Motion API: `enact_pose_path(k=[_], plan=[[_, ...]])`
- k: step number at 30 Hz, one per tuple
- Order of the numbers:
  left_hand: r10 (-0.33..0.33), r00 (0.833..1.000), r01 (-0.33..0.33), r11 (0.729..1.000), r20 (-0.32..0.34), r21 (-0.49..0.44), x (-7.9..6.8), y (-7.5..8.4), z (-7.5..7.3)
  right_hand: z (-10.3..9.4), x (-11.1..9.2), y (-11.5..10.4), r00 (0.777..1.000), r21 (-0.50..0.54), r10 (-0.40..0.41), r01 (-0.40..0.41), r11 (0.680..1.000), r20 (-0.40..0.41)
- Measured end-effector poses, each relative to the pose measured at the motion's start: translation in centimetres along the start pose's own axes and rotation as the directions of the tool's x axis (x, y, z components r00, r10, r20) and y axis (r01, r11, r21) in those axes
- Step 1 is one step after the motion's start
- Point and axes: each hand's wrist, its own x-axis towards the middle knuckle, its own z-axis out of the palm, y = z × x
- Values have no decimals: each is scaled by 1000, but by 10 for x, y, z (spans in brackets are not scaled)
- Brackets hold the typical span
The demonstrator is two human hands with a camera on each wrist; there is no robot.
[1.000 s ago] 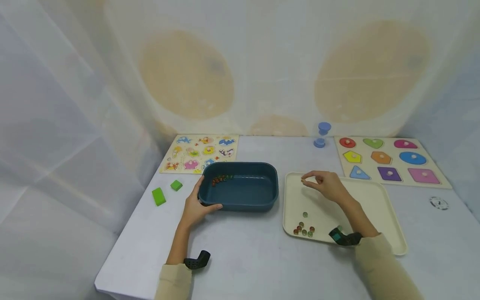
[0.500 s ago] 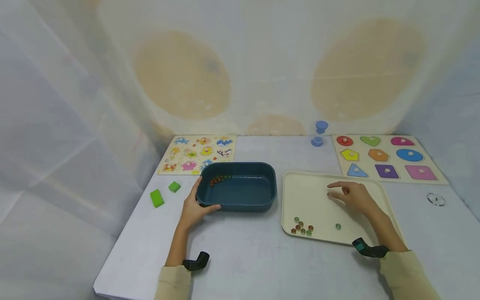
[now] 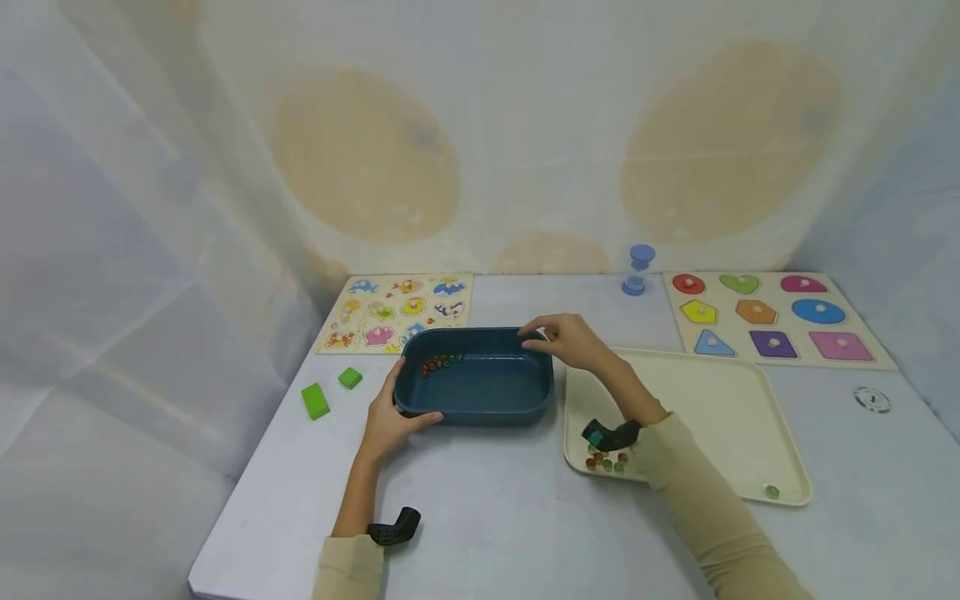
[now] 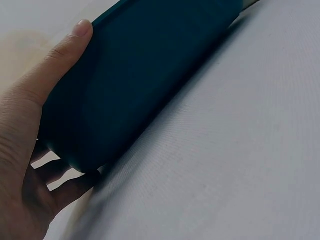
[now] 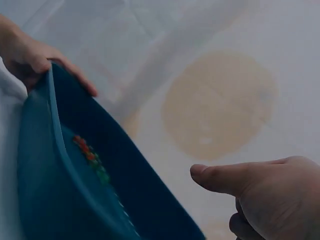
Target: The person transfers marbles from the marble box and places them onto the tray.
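A dark teal rectangular dish [image 3: 474,415] stands on the white table. My left hand [image 3: 387,423] grips its left end, thumb along the front wall and fingers round the side, as the left wrist view also shows. Several red and green marbles [image 3: 441,363] lie at the back left inside it. My right hand [image 3: 573,342] is at the dish's back right corner, thumb and index fingertip close together over the rim. Whether a marble sits between them I cannot tell. More marbles [image 3: 607,466] lie in the cream tray [image 3: 697,400], one green marble [image 3: 772,492] at its front right.
An animal puzzle board [image 3: 397,312] lies behind the dish, a shape puzzle board [image 3: 772,321] at the back right. A blue sand timer [image 3: 637,271] stands between them. Two green blocks [image 3: 316,401] lie left of the dish, and a round black-and-white chip [image 3: 872,400] far right.
My right hand moved right over the tray, then left across to the dish's rim. A green marble in the tray rolled to the front right. The left hand kept its grip.
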Motion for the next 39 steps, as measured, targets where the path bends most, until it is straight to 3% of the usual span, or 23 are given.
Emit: enact_pose_path(k=[5, 10, 13, 17, 25, 30, 34, 39], plan=[[2, 1000, -2, 1000, 1, 2, 0, 0, -1, 37, 46, -17, 993, 13, -48, 47, 999, 109], [13, 1000, -13, 1000, -5, -4, 1, 0, -2, 67, 72, -19, 975, -46, 3, 7, 999, 220], [19, 1000, -19, 1000, -8, -9, 1, 0, -2, 81, 80, -18, 957, -106, 58, -28, 994, 285], [11, 1000, -11, 1000, -1, -13, 1, 0, -1, 92, 86, -17, 943, -155, 117, -71, 985, 311], [24, 1000, -24, 1000, 0, -15, 1, 0, -1, 105, 88, -14, 944, -231, 142, -72, 970, 298], [12, 1000, -12, 1000, 3, -12, 0, -1, 0, 95, 81, -13, 957, -208, 84, -25, 978, 279], [-5, 1000, 5, 1000, 12, -10, 0, -1, 1, 62, 63, -16, 980, -110, -29, 51, 993, 195], [-2, 1000, 2, 1000, 6, -2, 1, -1, 1, 11, 21, -8, 996, -64, -67, 70, 995, 60]])
